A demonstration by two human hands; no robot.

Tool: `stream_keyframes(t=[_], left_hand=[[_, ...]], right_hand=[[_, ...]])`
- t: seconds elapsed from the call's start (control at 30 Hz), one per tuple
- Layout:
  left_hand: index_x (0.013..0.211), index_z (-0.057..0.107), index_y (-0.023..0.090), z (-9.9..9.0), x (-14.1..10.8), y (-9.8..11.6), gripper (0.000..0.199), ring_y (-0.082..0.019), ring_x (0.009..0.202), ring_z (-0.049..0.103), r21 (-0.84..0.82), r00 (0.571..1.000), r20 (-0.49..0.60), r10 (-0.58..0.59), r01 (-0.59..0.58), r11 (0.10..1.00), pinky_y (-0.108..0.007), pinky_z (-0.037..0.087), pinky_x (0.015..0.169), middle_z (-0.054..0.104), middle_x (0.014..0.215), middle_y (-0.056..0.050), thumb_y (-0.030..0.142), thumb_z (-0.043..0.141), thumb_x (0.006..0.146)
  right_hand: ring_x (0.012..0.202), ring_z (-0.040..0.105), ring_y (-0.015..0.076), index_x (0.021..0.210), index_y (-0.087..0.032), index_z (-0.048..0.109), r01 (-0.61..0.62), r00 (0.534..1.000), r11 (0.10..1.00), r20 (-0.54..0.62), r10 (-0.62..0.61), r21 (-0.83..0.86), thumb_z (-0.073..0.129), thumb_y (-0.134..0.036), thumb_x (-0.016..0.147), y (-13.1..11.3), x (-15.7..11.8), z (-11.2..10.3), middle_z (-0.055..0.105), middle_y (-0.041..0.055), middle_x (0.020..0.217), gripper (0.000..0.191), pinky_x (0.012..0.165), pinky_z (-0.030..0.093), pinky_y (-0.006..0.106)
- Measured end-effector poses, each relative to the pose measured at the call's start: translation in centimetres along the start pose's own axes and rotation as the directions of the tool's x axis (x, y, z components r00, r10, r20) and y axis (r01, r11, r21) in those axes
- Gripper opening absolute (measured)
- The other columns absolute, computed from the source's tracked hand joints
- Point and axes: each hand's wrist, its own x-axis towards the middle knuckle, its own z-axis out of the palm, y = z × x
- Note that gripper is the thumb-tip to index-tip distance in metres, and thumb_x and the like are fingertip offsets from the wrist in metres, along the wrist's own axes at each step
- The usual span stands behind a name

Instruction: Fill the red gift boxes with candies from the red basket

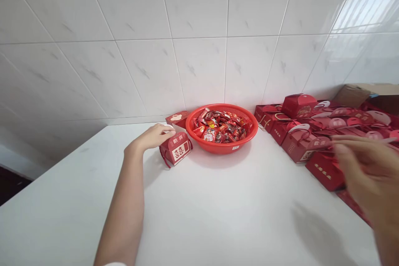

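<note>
My left hand is closed on the top of a small red gift box, with the fingers at its upper edge. The box stands on the white table, its front printed with a double-happiness character and a red ribbon hanging at its side. My right hand is raised over the right side, blurred by motion. Its thumb and fingers reach forward with a gap between their tips, near a row of red gift boxes. Nothing shows in that hand. A red plastic basket of wrapped candies stands between the hands.
Another red box stands behind the left one, partly hidden by the basket. Many red boxes are crowded along the right, with a cardboard carton behind them. A tiled wall runs along the back of the white table.
</note>
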Motion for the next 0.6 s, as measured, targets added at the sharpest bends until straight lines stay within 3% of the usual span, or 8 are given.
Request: stream_keyframes(t=[0.07,0.13,0.2,0.27,0.37,0.47,0.6], left_hand=[[0.066,0.057,0.02,0.2,0.1,0.2,0.038,-0.017,0.068,0.056,-0.032,0.999,0.001,0.032,-0.032,0.999,-0.025,0.042,0.06,0.061,0.073,-0.001,0.053,0.048,0.083],[0.063,0.052,0.02,0.3,0.1,0.3,0.041,-0.017,0.067,0.053,-0.077,0.999,0.008,0.047,-0.046,0.996,-0.025,0.04,0.059,0.057,0.073,-0.001,0.055,0.048,0.083],[0.059,0.049,0.019,0.4,0.1,0.4,0.045,-0.016,0.065,0.05,-0.084,0.997,0.062,0.041,-0.036,0.996,-0.026,0.038,0.058,0.056,0.072,-0.001,0.058,0.051,0.082],[0.056,0.043,0.019,0.5,0.1,0.6,0.048,-0.015,0.06,0.046,-0.063,0.989,0.147,0.012,-0.003,0.998,-0.026,0.034,0.055,0.051,0.066,0.0,0.06,0.053,0.08],[0.055,0.042,0.019,0.9,-0.2,1.5,0.048,-0.014,0.056,0.041,-0.054,0.968,0.245,0.062,-0.05,0.997,-0.026,0.03,0.053,0.046,0.061,0.001,0.058,0.054,0.08],[0.059,0.051,0.018,1.5,-0.6,2.8,0.04,-0.013,0.056,0.039,-0.086,0.914,0.343,0.219,-0.202,0.976,-0.026,0.03,0.053,0.045,0.059,0.001,0.051,0.056,0.081],[0.067,0.065,0.016,2.2,-1.5,4.5,0.027,-0.013,0.055,0.044,-0.208,0.806,0.482,0.343,-0.275,0.939,-0.025,0.036,0.054,0.054,0.058,0.0,0.036,0.055,0.083]], right_hand=[[0.078,0.067,0.021,0.088,-0.027,0.065,0.123,0.975,0.966,0.155,-0.161,0.227,0.06,-0.029,0.093,-1.6,-0.3,3.5,0.07,0.0094,0.092,0.007,0.068,0.054,0.037],[0.061,0.06,0.0131,0.097,-0.023,0.064,0.117,0.891,0.909,0.363,-0.275,0.401,0.056,-0.024,0.095,-3.4,-0.8,6.6,0.068,0.0092,0.102,0.008,0.053,0.049,0.028],[0.061,0.058,0.0102,0.107,-0.021,0.063,0.07,0.755,0.862,0.538,-0.375,0.502,0.051,-0.024,0.097,-5.3,-1.2,9.5,0.064,0.0108,0.113,0.016,0.055,0.05,0.026],[0.068,0.06,0.0114,0.116,-0.02,0.061,0.034,0.641,0.836,0.63,-0.439,0.548,0.048,-0.027,0.098,-7.2,-1.5,12.1,0.061,0.0121,0.121,0.023,0.064,0.052,0.028],[0.084,0.062,0.0171,0.131,-0.022,0.055,0.027,0.532,0.832,0.697,-0.481,0.554,0.045,-0.032,0.1,-10.1,-1.5,15.6,0.059,0.0114,0.119,0.034,0.073,0.051,0.03],[0.087,0.06,0.0187,0.138,-0.027,0.051,0.044,0.466,0.846,0.738,-0.488,0.531,0.041,-0.035,0.102,-12.7,-1.2,17.9,0.059,0.0087,0.11,0.038,0.074,0.047,0.03],[0.085,0.059,0.0174,0.126,-0.027,0.061,0.031,0.476,0.872,0.76,-0.442,0.488,0.035,-0.031,0.104,-14.0,-0.5,18.5,0.058,0.0076,0.107,0.035,0.068,0.04,0.026]])
